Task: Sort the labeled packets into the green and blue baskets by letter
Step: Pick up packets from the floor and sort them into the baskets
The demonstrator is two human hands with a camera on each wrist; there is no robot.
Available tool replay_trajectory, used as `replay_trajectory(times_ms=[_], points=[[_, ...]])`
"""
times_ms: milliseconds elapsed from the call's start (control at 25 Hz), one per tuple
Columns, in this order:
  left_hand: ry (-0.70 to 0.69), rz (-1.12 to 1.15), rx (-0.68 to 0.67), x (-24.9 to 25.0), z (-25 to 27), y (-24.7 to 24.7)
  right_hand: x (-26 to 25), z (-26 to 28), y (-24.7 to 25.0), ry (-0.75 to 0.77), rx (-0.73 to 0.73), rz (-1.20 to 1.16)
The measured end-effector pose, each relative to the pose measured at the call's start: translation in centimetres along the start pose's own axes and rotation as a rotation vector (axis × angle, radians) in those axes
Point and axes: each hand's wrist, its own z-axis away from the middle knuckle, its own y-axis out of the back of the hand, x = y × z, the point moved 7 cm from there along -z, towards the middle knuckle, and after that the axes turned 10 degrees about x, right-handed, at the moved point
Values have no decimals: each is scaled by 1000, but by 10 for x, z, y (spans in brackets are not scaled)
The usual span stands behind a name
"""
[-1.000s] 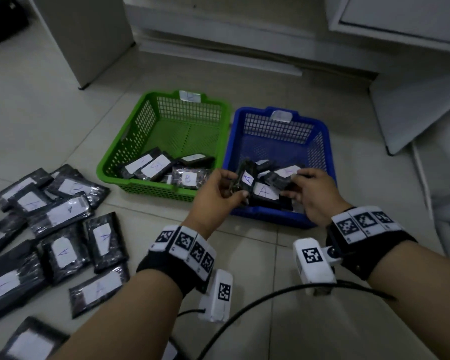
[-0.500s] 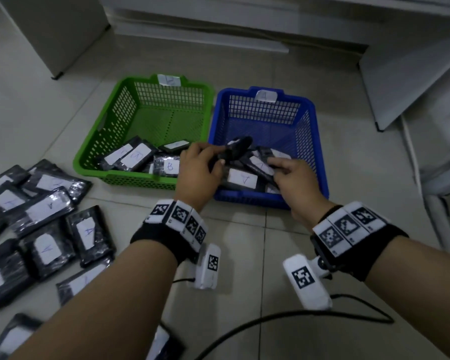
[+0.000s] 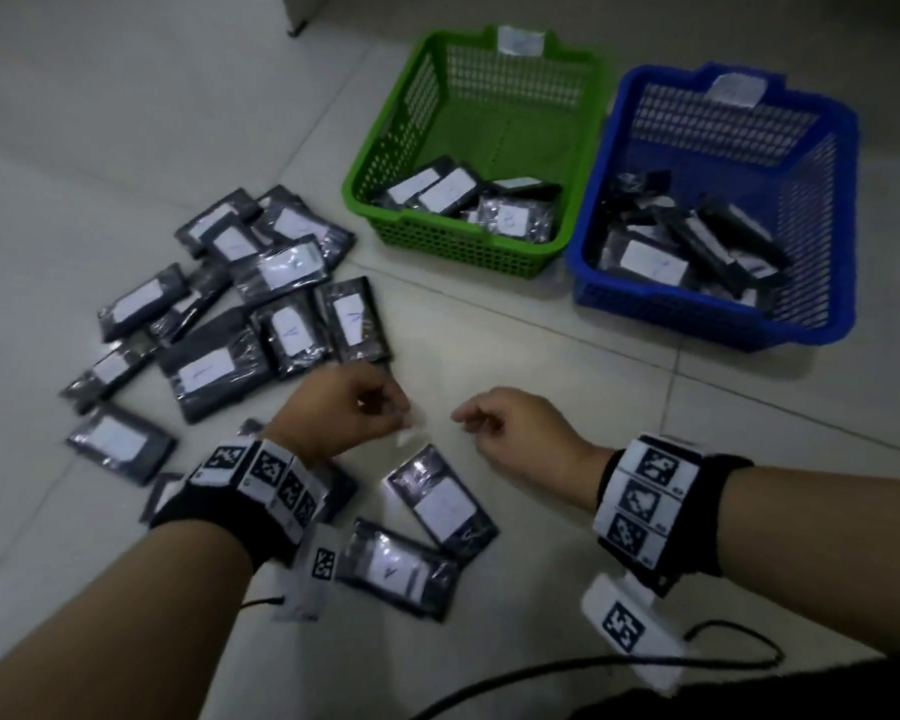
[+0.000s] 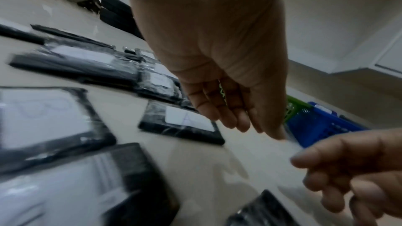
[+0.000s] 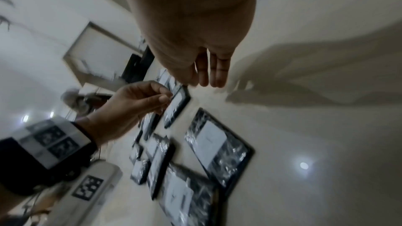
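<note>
Many packets [image 3: 287, 272]: unsorted, left and centre of frame, on floor.
Baskets: green basket [image 3: 468, 252], blue basket [image 3: 707, 319], upper right, part filled.
Hands: left hand [image 3: 344, 413], right hand [image 3: 520, 433] loosely curled, empty.
Risk: blurred, faint letters; misreading sends packet to wrong basket.

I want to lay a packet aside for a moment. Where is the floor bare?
Bare tile lies right of the right hand, in front of the blue plastic basket, and between both hands and the green plastic basket. Left of the left hand it is crowded with black wrapped packets.
</note>
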Motion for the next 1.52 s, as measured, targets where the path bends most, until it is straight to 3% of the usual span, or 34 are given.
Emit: replay_trajectory(times_ms=[120, 240, 320, 440, 520, 600, 720, 840, 1080, 1280, 1400, 1520], points=[[-34, -238, -274, -18, 39, -11, -9, 10, -51, 169, -320, 360], [-151, -411, -472, -23, 75, -34, -11, 12, -65, 249, -346, 549], [-254, -528, -499, -29, 86, -46, -11, 9, -64, 233, -331, 575], [-275, -532, -460, -28, 80, -47, -10, -6, -53, 115, -325, 489], [-154, -398, -419, -27, 67, -38, -8, -21, -37, 22, -281, 362], [10, -169, -340, -30, 52, -26, -6, -36, -14, -55, -169, 206], [220, 376, -165, -26, 26, -6, -8, -53, 24, -114, 30, -52], [361, 681, -13, -13, -2, 9, -17, -61, 60, -120, 184, -279], [285, 1037, 199, 59, -70, 9, -5, -47, 168, -67, 657, -631], [176, 1046, 239, 127, -117, -35, 58, -28, 233, -198, 953, -829], [135, 979, 320, 151, -133, -57, 91, -22, 246, -279, 989, -747], [87, 770, 311, 162, -141, -73, 105, -26, 245, -278, 877, -604]])
